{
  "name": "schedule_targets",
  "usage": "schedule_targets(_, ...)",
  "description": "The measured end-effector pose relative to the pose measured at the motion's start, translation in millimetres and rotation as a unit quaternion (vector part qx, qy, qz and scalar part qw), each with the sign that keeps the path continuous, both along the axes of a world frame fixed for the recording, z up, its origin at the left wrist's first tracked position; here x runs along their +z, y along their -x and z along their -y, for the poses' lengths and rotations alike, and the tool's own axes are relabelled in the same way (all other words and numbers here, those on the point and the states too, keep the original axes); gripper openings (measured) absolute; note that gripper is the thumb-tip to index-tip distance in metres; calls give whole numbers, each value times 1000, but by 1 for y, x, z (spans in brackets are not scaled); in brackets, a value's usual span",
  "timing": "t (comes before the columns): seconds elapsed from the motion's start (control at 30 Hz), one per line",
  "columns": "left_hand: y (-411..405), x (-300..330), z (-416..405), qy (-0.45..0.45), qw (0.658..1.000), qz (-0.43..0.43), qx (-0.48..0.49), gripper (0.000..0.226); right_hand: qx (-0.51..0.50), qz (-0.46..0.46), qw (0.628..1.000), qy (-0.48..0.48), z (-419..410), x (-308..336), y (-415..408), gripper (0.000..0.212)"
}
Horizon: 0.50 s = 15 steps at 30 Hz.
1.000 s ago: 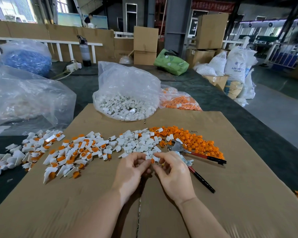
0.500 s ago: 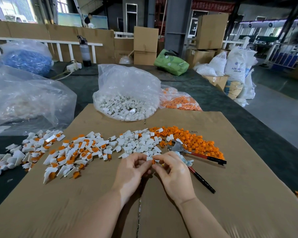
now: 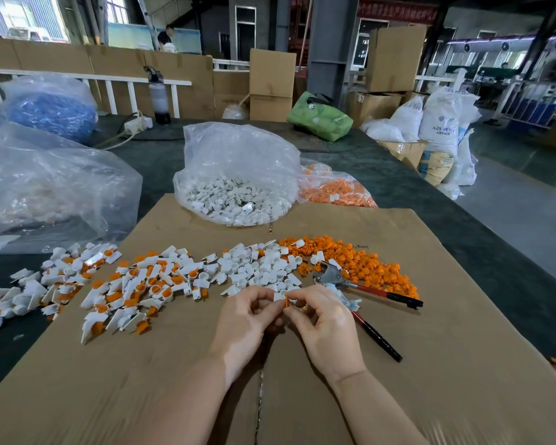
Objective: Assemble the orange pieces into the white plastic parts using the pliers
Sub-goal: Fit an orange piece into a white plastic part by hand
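**2 hands pinch parts together over cardboard**

Left hand [image 3: 247, 319] has fingers curled, tips pinching a white plastic part [image 3: 279, 296]. Right hand [image 3: 326, 322] also curled, thumb & forefinger pinching an orange piece [image 3: 286, 302] that touches the white part, btwn the 2 hands. How far it's seated: can't tell.

Pliers [image 3: 363, 285] lie on the cardboard sheet [image 3: 430, 364] just right of the hands, red/black handles spread apart, metal head touching the loose orange pile [image 3: 360, 261]. Loose white parts [image 3: 257, 268] sit just beyond the hands. Assembled white+orange pieces [image 3: 126, 287] spread to the left. Farther back: clear bag of white parts [image 3: 238, 178], w/ a bag of orange pieces [image 3: 334, 191] beside it.
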<state>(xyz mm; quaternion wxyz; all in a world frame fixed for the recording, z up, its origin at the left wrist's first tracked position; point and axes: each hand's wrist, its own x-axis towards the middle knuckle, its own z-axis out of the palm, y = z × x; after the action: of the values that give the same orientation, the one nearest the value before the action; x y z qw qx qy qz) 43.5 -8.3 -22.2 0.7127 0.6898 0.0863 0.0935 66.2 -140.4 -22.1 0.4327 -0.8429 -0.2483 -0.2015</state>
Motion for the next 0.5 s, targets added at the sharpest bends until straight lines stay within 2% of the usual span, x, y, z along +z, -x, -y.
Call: schedule_targets(0.5, 0, 1, 0, -8, 1000, 9, -1, 4, 1, 3, 1000, 1, 0, 0, -1, 14)
